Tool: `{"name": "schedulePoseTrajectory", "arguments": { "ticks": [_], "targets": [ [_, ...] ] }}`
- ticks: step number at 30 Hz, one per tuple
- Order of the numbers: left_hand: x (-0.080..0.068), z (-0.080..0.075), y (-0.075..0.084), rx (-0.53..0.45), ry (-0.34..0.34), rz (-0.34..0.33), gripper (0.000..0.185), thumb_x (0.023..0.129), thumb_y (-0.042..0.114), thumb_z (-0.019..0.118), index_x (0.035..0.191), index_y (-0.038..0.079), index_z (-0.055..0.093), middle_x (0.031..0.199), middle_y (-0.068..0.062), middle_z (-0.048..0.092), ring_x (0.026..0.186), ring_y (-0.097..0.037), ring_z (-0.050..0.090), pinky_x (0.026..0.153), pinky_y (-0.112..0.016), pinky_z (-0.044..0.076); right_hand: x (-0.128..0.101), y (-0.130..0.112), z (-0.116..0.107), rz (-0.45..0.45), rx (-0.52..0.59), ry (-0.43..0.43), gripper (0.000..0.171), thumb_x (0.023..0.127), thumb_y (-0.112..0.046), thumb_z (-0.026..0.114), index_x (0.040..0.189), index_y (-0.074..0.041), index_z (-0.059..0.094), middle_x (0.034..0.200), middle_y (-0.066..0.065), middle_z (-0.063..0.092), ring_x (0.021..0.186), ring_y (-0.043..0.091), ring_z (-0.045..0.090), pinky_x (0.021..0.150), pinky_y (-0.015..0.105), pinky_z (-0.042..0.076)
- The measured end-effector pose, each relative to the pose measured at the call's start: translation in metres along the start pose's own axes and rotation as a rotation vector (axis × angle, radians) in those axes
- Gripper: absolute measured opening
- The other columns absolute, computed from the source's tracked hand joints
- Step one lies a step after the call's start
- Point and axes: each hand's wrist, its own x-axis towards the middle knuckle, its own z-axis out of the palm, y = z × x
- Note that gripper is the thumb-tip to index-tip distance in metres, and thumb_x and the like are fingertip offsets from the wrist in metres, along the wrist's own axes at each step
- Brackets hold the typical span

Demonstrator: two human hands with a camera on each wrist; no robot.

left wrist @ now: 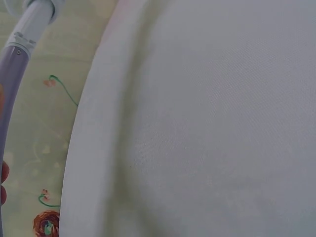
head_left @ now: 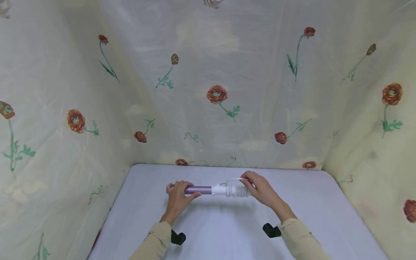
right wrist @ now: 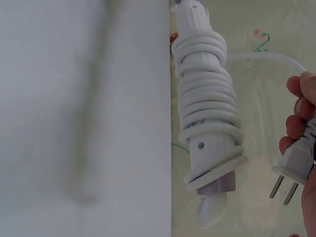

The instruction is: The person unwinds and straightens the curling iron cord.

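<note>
A purple-and-white hair iron (head_left: 202, 190) is held level above the table. My left hand (head_left: 179, 196) grips its purple barrel (left wrist: 12, 69), thumb along the near side. A white cord (right wrist: 207, 94) is wound in several turns around the white handle (head_left: 219, 190). From the coil a loose stretch of cord (right wrist: 271, 56) runs across to my right hand (head_left: 261, 190). That hand holds the two-pin plug (right wrist: 296, 160), fingers curled round it, with the pins sticking out. In the left wrist view only a few fingertips (left wrist: 4, 173) show.
Under the hands lies a white-covered table (head_left: 224, 227). A flower-printed curtain (head_left: 253, 108) hangs behind it and on both sides. Black wrist-worn pieces (head_left: 178, 237) show beside each sleeve.
</note>
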Motion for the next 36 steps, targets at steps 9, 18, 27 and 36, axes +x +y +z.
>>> {"name": "schedulePoseTrajectory", "arguments": {
  "ticks": [9, 18, 27, 36],
  "targets": [
    [-0.001, -0.001, 0.000, -0.002, -0.040, -0.034, 0.044, 0.068, 0.052, 0.077, 0.095, 0.018, 0.067, 0.088, 0.003, 0.067, 0.084, -0.015, 0.052, 0.096, -0.050, 0.019, 0.004, 0.034, 0.002, 0.093, 0.071, -0.050, 0.013, 0.097, -0.020, 0.054, 0.100, -0.009, 0.060, 0.083, -0.003, 0.060, 0.074, 0.009, 0.052, 0.069, 0.030, 0.048],
    [-0.005, -0.003, 0.000, -0.044, -0.050, 0.015, 0.042, 0.069, 0.051, 0.078, 0.094, 0.019, 0.067, 0.088, 0.004, 0.067, 0.084, -0.014, 0.053, 0.096, -0.050, 0.019, -0.020, 0.067, 0.016, 0.269, 0.233, -0.068, 0.018, 0.099, -0.025, 0.049, 0.103, -0.011, 0.060, 0.081, 0.004, 0.057, 0.069, 0.009, 0.047, 0.063, 0.024, 0.043],
    [-0.001, -0.001, -0.004, -0.050, -0.122, 0.035, 0.042, 0.070, 0.051, 0.078, 0.096, 0.019, 0.067, 0.090, 0.005, 0.068, 0.085, -0.014, 0.053, 0.098, -0.049, 0.018, -0.039, 0.086, 0.024, 0.365, 0.307, -0.156, 0.025, 0.100, -0.022, 0.046, 0.105, -0.002, 0.060, 0.077, 0.004, 0.050, 0.068, 0.011, 0.044, 0.062, 0.025, 0.040],
    [-0.008, -0.001, -0.009, -0.086, -0.204, 0.027, 0.040, 0.069, 0.052, 0.077, 0.095, 0.023, 0.067, 0.092, 0.007, 0.067, 0.085, -0.010, 0.051, 0.097, -0.046, 0.018, -0.066, 0.093, 0.038, 0.301, 0.290, -0.219, 0.023, 0.100, -0.019, 0.045, 0.108, -0.004, 0.060, 0.094, 0.009, 0.063, 0.082, 0.006, 0.052, 0.073, 0.024, 0.044]
  ]
}}
